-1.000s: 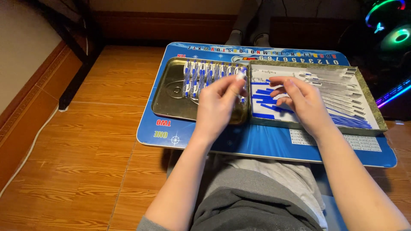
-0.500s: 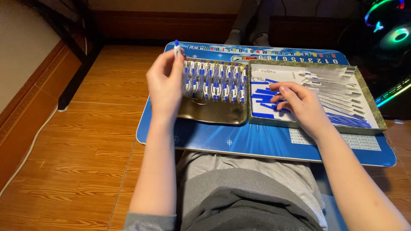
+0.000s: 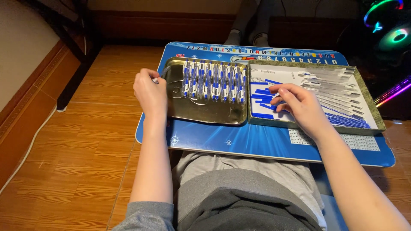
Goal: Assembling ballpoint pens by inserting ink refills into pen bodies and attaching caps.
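Note:
A blue lap board (image 3: 257,141) lies across my legs. On it sits a gold metal tray (image 3: 205,113) with a row of several blue-and-white pens (image 3: 214,81) laid side by side. My left hand (image 3: 150,92) is at the tray's left edge, closed on one pen whose tip pokes out by my thumb. To the right stands a shallow green-rimmed box (image 3: 368,107) with loose blue pen parts (image 3: 263,96) and clear pen barrels (image 3: 334,92). My right hand (image 3: 299,105) rests in that box with its fingers on the blue parts.
Wooden floor (image 3: 85,149) spreads to the left, with a dark furniture leg (image 3: 72,81) and a white cable (image 3: 30,149) near the wall. Another person's feet in socks (image 3: 248,38) show beyond the board. Glowing coloured fan lights (image 3: 394,30) sit at the top right.
My left hand has come down from the board's far edge to the tray's left side, still holding a pen. My right hand stays in the box.

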